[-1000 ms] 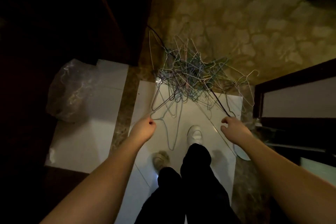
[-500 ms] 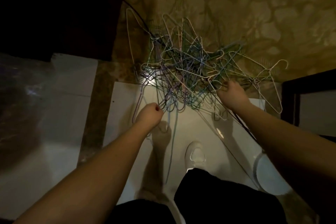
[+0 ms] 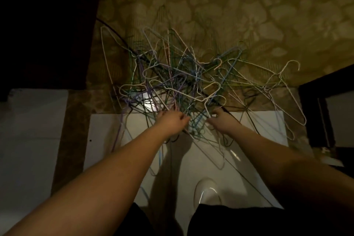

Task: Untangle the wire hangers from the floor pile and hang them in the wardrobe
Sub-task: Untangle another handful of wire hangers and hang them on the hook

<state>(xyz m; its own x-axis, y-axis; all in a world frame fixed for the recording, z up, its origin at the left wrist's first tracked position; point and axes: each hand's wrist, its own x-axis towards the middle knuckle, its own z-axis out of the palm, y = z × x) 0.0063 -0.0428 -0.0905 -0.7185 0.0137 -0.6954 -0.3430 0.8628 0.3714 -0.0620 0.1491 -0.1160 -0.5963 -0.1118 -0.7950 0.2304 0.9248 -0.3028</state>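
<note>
Thin multicoloured wire hangers (image 3: 182, 86) lie knotted; both hands' fingers (image 3: 183, 119) curl into the tangle.

Bare forearms, no sleeves; black trousers (image 3: 268, 220); white shoe (image 3: 207, 191), possibly trainer.

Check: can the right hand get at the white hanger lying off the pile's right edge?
Probably yes. The white hanger lies at the pile's outer right edge with little over it, but the right hand is busy in the near wires and other hangers cross its lower bar.
</note>
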